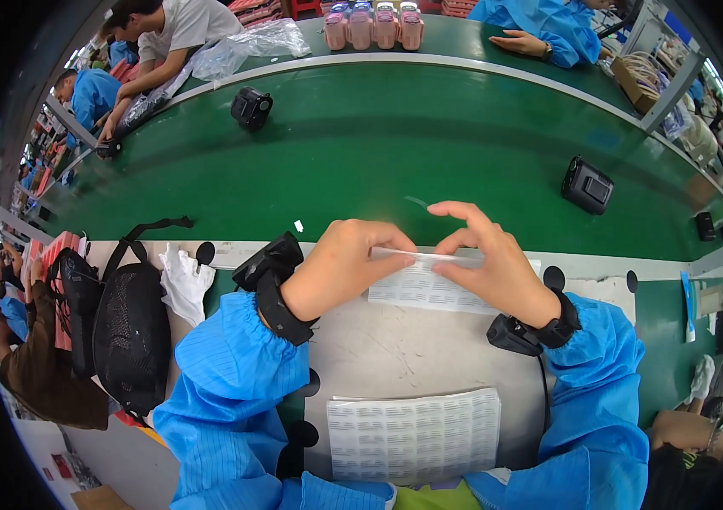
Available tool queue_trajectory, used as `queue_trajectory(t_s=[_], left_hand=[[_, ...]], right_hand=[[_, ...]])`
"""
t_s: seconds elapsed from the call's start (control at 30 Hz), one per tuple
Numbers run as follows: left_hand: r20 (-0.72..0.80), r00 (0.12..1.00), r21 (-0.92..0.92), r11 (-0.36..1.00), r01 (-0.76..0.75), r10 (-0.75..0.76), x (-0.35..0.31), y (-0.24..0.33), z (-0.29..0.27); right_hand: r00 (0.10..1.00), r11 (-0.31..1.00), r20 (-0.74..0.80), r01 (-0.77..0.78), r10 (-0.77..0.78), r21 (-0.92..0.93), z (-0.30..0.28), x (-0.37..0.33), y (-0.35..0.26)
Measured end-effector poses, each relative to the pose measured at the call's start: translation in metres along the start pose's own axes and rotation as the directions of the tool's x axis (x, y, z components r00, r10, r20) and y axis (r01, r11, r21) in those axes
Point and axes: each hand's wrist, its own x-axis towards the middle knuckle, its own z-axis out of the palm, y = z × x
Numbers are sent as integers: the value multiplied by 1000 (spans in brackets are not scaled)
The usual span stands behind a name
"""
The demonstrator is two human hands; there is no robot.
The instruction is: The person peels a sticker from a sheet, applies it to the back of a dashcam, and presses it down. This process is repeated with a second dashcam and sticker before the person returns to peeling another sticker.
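A white sheet of printed labels is held up over the far edge of the grey work board. My left hand pinches its upper left edge between thumb and forefinger. At its upper right, the thumb and a finger of my right hand grip the same sheet, with the forefinger raised. Just beyond that forefinger shows a thin clear strip; whether it touches the fingertip, I cannot tell. A stack of similar label sheets lies near me on the board. Both wrists wear black strapped devices.
Beyond the board runs a green conveyor belt carrying black devices. A black mesh bag and white glove lie left. Pink-based packages stand on the far bench, where other people work. A white scrap lies beyond my left hand.
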Motion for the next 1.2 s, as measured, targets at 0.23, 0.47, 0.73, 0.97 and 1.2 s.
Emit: queue_trajectory(t_s=[0.23,0.47,0.73,0.97,1.2], left_hand=[[0,998,-9,998,66,-66,0,4,0],[179,972,-24,988,155,-149,4,-4,-16],[-749,662,353,826,439,-32,86,-132,-101],[-808,575,559,481,675,132,146,-220,-151],[-804,518,-140,940,313,-292,139,-193,-165]], right_hand=[[1000,998,13,-14,15,-60,-4,2,-3],[934,934,239,-311,267,175,-6,1,-3],[999,988,37,-33,28,151,6,0,-9],[984,851,-50,-122,171,510,-1,3,-7],[976,772,-78,-110,202,626,-14,-2,-22]])
